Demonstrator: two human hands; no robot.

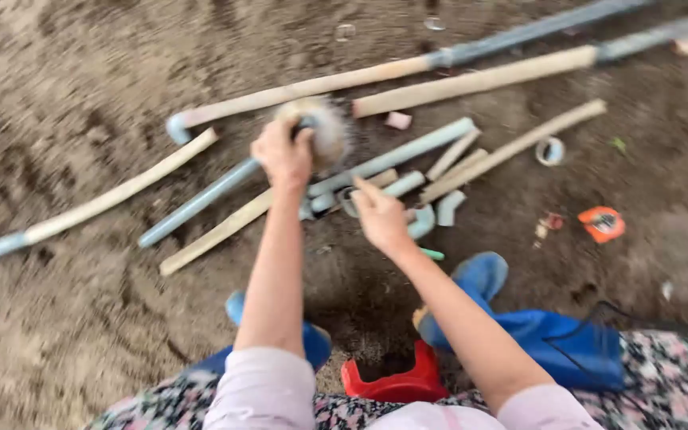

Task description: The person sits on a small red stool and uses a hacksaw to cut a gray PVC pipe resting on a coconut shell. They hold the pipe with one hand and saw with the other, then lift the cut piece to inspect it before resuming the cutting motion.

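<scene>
Your left hand [283,153] is clenching a round brush [324,127] against the grey pipe [201,201] at frame centre; its long axis is running lower left to upper right. Your right hand [381,216] (nearer the short offcuts) is pinching a stick [369,189].

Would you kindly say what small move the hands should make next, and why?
Probably steady the grey pipe with the right hand before working on. The left hand holds a blurred round tool at the pipe's end, while the right only rests among loose pipe pieces.
</scene>
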